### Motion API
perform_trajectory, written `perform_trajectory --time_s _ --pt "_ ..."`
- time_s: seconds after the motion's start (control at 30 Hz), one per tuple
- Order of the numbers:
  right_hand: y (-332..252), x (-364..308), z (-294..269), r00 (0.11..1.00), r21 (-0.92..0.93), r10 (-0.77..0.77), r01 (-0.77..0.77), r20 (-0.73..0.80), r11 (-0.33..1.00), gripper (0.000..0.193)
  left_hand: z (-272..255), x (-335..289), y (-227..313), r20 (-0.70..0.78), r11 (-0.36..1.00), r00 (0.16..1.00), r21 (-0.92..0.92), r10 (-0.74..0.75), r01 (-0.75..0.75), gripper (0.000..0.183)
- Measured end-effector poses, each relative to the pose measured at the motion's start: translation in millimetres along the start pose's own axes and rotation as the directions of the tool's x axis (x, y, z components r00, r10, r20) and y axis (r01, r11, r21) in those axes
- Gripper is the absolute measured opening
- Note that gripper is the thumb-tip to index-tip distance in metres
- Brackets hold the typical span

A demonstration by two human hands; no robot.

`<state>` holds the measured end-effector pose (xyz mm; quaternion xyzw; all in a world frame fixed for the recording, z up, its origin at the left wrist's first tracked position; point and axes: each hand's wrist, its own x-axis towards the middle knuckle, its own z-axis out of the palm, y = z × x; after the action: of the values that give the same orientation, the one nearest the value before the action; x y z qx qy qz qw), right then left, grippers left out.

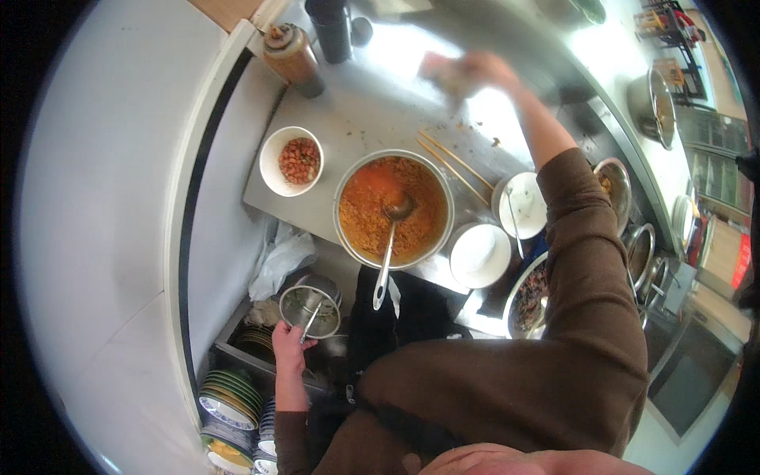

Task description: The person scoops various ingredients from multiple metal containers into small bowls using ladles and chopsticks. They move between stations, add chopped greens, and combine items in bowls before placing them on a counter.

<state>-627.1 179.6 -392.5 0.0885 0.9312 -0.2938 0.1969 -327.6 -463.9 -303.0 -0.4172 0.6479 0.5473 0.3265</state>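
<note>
Left hand: low on the left, the left hand [290, 342] has its fingers closed on a slim handle [313, 318] that stands in a small metal pot [326, 291], right at the near rim.
Right hand: stretched over the far part of the metal surface [372, 119], the right hand [484, 71] is blurred; something pale shows by the fingers, but I cannot tell whether they grip it.
Large pot: in the middle, the large pot [336, 218] contains orange-brown food; a ladle [393, 231] lies in it, its handle crossing the near rim.
Left of it: a white bowl [271, 165] of reddish nuts.
Right of it: chopsticks [455, 160] side by side, then two more white bowls [483, 257], the farther one with a spoon [514, 214] in it.
Far left: a squeeze bottle [294, 59] beside a dark cup [331, 36].
Lower left: stacked plates [231, 400]; nearer the small pot, a plastic bag [283, 257].
</note>
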Motion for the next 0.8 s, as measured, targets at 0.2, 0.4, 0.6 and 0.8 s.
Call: perform_trajectory --time_s 0.2,0.4,0.6,0.8 --pt "-15 -87 67 0.943 -0.045 0.052 -0.070 -0.328 0.996 0.036 15 13 6 0.092 1.000 0.995 0.002 0.027 -0.028 0.022" --pt "-21 -129 19 0.986 0.167 -0.050 0.077 -0.156 0.983 0.027 23 21 20 0.141 0.995 0.989 0.088 0.043 -0.056 0.025" --pt "47 -140 41 0.865 -0.205 0.354 -0.442 -0.356 0.873 0.061 19 23 18 0.157 0.994 0.987 0.087 0.045 -0.059 0.026" --pt "-26 -121 88 0.921 -0.058 0.214 -0.245 -0.324 0.968 0.049 37 21 31 0.186 0.986 0.980 0.138 0.067 -0.094 0.032"
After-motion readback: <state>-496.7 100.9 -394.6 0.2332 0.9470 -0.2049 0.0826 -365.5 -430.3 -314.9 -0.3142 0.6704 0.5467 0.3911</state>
